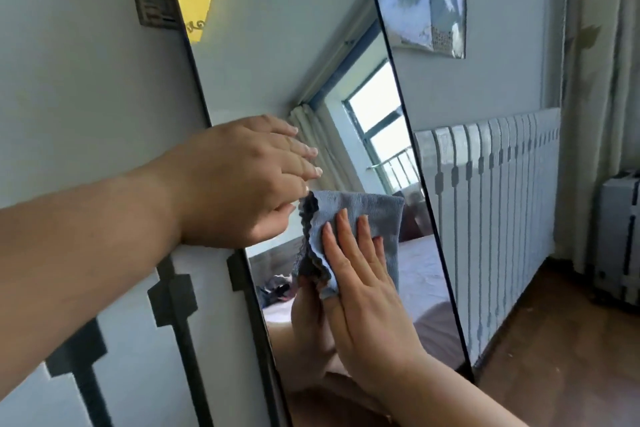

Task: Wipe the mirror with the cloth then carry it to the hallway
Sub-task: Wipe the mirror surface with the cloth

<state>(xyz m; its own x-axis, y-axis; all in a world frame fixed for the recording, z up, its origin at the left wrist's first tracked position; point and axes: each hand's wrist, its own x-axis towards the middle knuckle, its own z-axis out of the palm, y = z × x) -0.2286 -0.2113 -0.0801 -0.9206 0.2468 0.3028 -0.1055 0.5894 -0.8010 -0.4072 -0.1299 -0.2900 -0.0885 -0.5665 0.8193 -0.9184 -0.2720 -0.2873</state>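
Observation:
A tall mirror with a thin black frame leans against the pale wall and reflects a window, a curtain and a bed. A folded blue-grey cloth lies flat against the glass at mid height. My right hand presses on the cloth with fingers spread, the thumb tucked under its frilled left edge. My left hand rests over the mirror's left edge, fingers stretched onto the glass, fingertips just beside the cloth's top left corner.
A white radiator cover lines the wall to the right of the mirror. Further right hang a pale curtain and a grey suitcase stands on the wooden floor. Black wall decoration runs left of the mirror.

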